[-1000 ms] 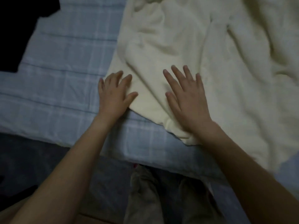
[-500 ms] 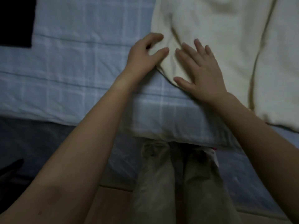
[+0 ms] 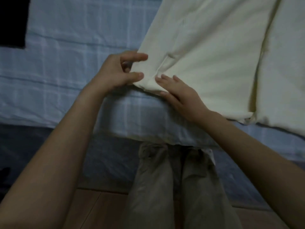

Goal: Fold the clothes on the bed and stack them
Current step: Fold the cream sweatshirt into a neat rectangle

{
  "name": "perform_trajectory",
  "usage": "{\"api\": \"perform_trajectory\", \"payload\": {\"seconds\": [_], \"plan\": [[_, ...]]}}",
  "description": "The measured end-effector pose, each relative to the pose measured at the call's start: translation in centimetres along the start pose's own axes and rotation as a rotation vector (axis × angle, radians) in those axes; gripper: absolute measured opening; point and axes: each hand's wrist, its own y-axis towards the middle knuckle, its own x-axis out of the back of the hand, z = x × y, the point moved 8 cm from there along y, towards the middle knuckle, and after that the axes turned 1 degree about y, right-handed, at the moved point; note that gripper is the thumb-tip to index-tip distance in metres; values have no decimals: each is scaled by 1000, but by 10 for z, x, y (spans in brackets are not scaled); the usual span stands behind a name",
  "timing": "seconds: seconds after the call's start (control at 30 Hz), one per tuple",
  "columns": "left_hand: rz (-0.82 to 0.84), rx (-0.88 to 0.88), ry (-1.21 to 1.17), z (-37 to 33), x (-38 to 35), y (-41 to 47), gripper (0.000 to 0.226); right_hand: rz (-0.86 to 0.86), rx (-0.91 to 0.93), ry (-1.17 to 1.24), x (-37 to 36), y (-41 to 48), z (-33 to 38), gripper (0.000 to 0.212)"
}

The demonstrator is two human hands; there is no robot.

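A blue plaid bedsheet [image 3: 66, 71] is covering the bed across the upper frame. At centre, my left hand [image 3: 118, 71] is pinching the lower left corner of a cream garment [image 3: 206, 55] between thumb and curled fingers. Just beside it, my right hand [image 3: 181, 96] is pressing the hem flat with straight fingers. The garment is spreading toward the upper right. A black cloth [image 3: 11, 22] is lying at the upper left, well apart.
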Motion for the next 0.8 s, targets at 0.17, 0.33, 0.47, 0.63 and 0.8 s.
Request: {"api": "perform_trajectory", "payload": {"seconds": [0.17, 0.33, 0.47, 0.63, 0.8], "plan": [[-67, -32, 83, 6, -9, -5, 51, 76, -59, -16, -2, 2, -4, 39], [-106, -88, 61, -20, -8, 10, 55, -342, -134, -170, 63, 0, -17, 38], [-70, -180, 176, -35, -22, 21, 64, -320, -231, -445, 87, 15, -44, 52], [-73, -165, 215, -17, -7, 16, 69, -188, -200, -509, 82, 21, -62, 56], [-113, -154, 157, -26, -15, 31, 67, -208, -199, -514, 81, 22, -69, 55]]}}
